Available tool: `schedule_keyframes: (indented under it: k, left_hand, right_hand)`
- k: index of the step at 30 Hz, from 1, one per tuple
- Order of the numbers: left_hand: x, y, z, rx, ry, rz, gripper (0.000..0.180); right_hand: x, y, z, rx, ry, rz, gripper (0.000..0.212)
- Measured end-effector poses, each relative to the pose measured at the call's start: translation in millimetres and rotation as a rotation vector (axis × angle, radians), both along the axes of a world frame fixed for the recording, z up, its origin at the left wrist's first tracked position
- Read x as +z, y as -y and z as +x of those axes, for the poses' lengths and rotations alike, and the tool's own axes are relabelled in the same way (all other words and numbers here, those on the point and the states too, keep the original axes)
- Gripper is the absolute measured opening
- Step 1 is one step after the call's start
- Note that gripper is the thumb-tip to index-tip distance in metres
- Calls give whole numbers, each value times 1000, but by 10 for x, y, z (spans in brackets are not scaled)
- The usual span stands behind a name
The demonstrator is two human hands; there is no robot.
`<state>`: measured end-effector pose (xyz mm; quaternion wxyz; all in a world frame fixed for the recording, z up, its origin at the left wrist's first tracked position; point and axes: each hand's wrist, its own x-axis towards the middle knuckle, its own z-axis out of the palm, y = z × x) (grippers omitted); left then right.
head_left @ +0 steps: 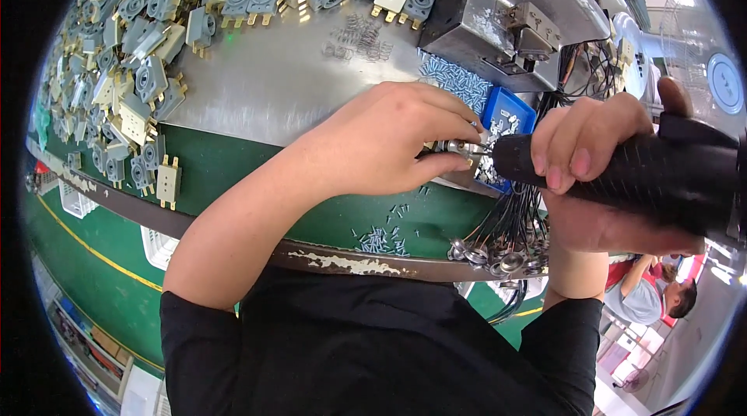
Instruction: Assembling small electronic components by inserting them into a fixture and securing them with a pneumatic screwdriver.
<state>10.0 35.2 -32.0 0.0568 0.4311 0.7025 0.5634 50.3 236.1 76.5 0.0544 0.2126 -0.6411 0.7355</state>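
Note:
My left hand [397, 132] pinches a small metal part [461, 147] between thumb and fingers, over the bench's right half. Much of that part is hidden by the fingertips. My right hand [595, 143] wraps round a thick black power screwdriver [661, 179], lying nearly level. Its bit points left and meets the small part, or comes very close to it; I cannot tell which. Just behind the bit sits a blue tray [531, 112] of small white and metal pieces. A heap of bluish screws [459, 80] lies beyond my left fingers.
Grey and cream terminal blocks [148, 42] crowd the left and far side of a steel plate [257, 77]. A metal fixture [490, 19] stands at the far right. Loose screws [381, 241] and wired round metal parts [507, 262] lie near the front edge. Another person [642, 299] is at right.

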Motion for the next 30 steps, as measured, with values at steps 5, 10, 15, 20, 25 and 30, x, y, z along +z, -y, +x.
schedule_keyframes:
  k: [5, 10, 15, 20, 25, 30]
  left_hand:
    - [-27, 75, 28, 25, -13, -30, 29]
    - [25, 14, 0, -2, 0, 0, 29]
    - [3, 25, 11, -3, 0, 4, 29]
    - [28, 27, 12, 6, 1, -8, 29]
    - [-2, 13, 11, 9, -10, 2, 28]
    - [12, 18, 9, 9, -11, -7, 28]
  right_hand:
    - [-127, 45, -110, 98, -180, 12, 126]
    - [-11, 25, -109, 76, -70, -131, 123]
    - [102, -75, -19, -83, 17, 67, 122]
    - [178, -13, -90, 30, -32, 53, 122]
    - [156, 62, -83, 68, -48, 33, 123]
    - [145, 92, -78, 54, -48, 19, 124]
